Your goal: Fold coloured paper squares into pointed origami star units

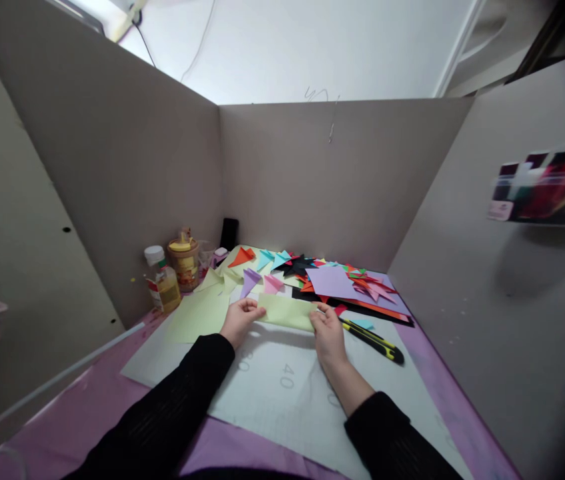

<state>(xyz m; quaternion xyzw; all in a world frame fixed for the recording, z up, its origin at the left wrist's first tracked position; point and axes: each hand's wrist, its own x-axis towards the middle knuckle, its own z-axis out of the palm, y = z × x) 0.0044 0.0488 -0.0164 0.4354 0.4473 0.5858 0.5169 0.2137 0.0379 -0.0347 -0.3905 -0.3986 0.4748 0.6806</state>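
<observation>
A folded pale yellow-green paper [287, 311] lies flat on the white cutting mat [282, 393]. My left hand [240, 320] pinches its left end. My right hand [327, 330] presses on its right end. Behind it, more pale green sheets [197, 313] and a pile of folded coloured paper triangles [272, 267] are spread out. A lilac sheet [332, 280] rests on red, orange and black papers to the right.
A yellow-and-black utility knife [375, 341] lies just right of my right hand. A glue bottle [162, 280], a brown jar [184, 263] and a black object [228, 233] stand at the back left. Grey partition walls enclose the pink table [62, 427].
</observation>
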